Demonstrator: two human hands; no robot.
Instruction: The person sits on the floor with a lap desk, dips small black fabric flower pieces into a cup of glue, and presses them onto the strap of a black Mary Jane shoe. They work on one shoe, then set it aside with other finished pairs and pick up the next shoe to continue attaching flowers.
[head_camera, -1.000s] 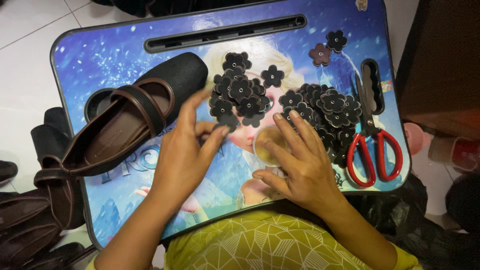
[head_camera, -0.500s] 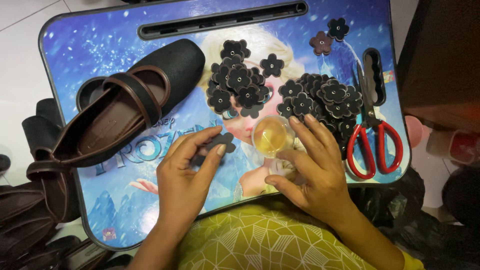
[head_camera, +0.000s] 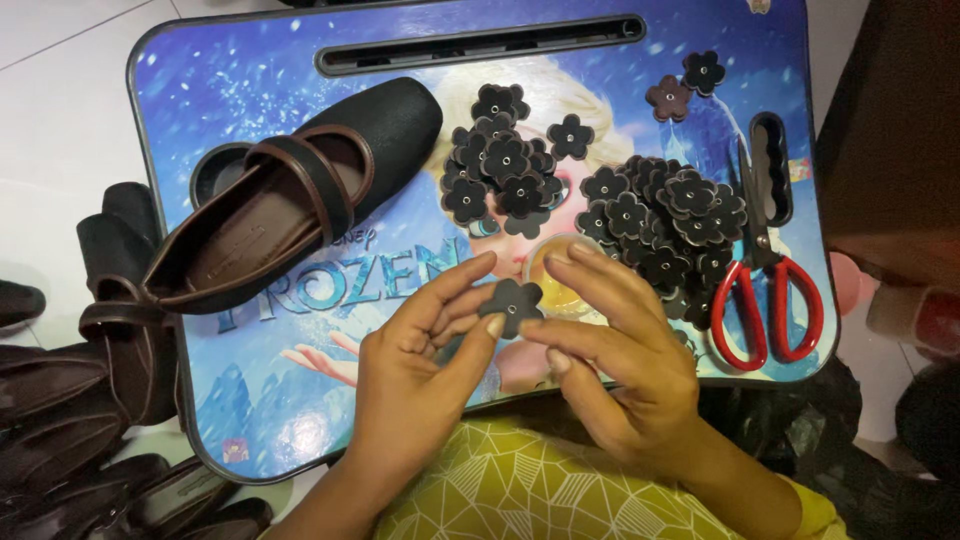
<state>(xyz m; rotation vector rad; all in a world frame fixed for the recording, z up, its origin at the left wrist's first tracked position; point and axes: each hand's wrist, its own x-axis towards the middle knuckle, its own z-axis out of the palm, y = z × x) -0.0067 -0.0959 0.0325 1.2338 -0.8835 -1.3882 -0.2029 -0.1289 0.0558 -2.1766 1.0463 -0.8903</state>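
Flower cutout (head_camera: 511, 305) in the fingers (head_camera: 470, 340): dark brown, near black, pale dot at centre. Two flower piles (head_camera: 590, 195) on the counter (head_camera: 250, 90): same dark tone, same pale dots; one stray flower (head_camera: 668, 98) is a redder brown. Counter: blue, printed cartoon snow scene with white flecks, black rim and slot. Shoe (head_camera: 290, 195): black textured toe, brown straps and lining. Scissors (head_camera: 765, 285): red handles, black blade cover. Lap cloth (head_camera: 540, 490): mustard yellow, thin white geometric lines. Floor (head_camera: 60, 110): white tile. Shoes beside the counter (head_camera: 70, 400): dark brown.
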